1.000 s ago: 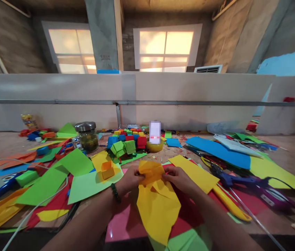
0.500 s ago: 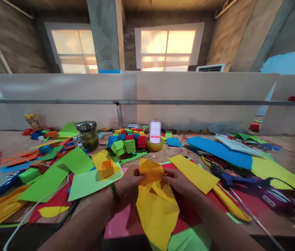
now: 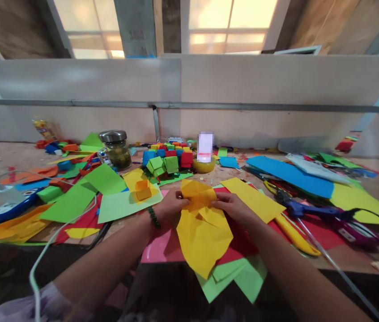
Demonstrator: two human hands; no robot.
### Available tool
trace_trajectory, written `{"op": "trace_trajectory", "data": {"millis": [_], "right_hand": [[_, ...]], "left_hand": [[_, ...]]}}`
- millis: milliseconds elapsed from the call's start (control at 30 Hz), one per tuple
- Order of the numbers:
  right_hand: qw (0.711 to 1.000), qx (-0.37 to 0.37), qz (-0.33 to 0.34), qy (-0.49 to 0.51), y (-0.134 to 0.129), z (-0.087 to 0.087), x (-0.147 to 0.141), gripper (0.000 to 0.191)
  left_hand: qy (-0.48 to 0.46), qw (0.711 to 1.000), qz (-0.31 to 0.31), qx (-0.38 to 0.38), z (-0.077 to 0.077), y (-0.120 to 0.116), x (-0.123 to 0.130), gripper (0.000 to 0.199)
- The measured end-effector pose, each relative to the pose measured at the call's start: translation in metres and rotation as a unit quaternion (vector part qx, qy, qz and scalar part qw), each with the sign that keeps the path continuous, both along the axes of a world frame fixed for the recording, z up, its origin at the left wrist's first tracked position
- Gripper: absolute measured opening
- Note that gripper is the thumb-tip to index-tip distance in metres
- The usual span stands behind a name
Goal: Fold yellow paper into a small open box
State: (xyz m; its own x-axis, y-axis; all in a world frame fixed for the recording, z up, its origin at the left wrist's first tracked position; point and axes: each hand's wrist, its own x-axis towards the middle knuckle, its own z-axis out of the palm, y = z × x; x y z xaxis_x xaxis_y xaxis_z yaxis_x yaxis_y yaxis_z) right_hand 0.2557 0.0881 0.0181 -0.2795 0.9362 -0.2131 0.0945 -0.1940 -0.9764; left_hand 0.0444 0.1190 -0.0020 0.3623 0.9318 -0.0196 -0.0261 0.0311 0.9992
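I am watching both hands working over the near edge of the desk (image 3: 135,154). The left hand (image 3: 172,205), with a dark green bead bracelet (image 3: 154,218) on its wrist, is pinching the left edge of a folded yellow paper (image 3: 203,228) between its fingers. The right hand (image 3: 231,205) is pinching the opposite edge, its fingers pressed onto the paper. The paper is hanging between the hands, its creased lower part spreading toward me above a pink sheet (image 3: 162,248), a red sheet (image 3: 241,243) and some pale green sheets (image 3: 251,275). To the left, I am seeing a small orange paper box (image 3: 143,191) resting on yellow paper, which is lying over a light green sheet (image 3: 122,207). Beyond the hands, many colored paper cubes (image 3: 171,164) are sitting in a cluster, with a lidded glass jar (image 3: 118,150) to their left and a yellow tape roll (image 3: 204,166) to their right, a blurred upright rectangle (image 3: 205,146) rising at it. A yellow-handled tool (image 3: 298,237) and a blue glue gun (image 3: 305,209) are lying to the right.
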Motion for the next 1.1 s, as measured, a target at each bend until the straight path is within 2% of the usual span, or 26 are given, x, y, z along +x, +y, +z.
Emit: {"op": "trace_trajectory", "data": {"millis": [233,467,667,767,833,967,1100], "right_hand": [[0.998,0.038,0.032,-0.045,0.003,-0.007,0.002,0.025],[0.983,0.167,-0.029,-0.063,0.008,-0.005,-0.001,0.037],[0.963,0.237,0.003,-0.125,0.012,-0.006,-0.006,0.024],[0.947,0.280,-0.004,-0.156,0.011,-0.008,-0.009,0.019],[0.947,0.280,0.002,-0.156,0.009,-0.007,-0.010,0.021],[0.946,0.283,0.018,-0.157,0.007,0.004,-0.015,0.027],[0.910,0.339,0.042,-0.233,0.014,0.022,-0.023,0.030]], "left_hand": [[-0.005,1.000,-0.024,0.014,-0.006,0.002,0.002,0.020],[-0.001,0.996,-0.081,0.025,-0.009,-0.001,0.006,0.022],[0.017,0.995,-0.090,0.042,-0.012,0.001,0.005,0.026],[0.027,0.994,-0.088,0.050,-0.010,-0.001,0.006,0.031],[0.032,0.994,-0.090,0.052,-0.007,-0.002,0.007,0.034],[0.036,0.993,-0.095,0.053,-0.002,-0.008,0.010,0.040],[0.040,0.994,-0.086,0.057,-0.001,-0.012,0.013,0.030]]}}
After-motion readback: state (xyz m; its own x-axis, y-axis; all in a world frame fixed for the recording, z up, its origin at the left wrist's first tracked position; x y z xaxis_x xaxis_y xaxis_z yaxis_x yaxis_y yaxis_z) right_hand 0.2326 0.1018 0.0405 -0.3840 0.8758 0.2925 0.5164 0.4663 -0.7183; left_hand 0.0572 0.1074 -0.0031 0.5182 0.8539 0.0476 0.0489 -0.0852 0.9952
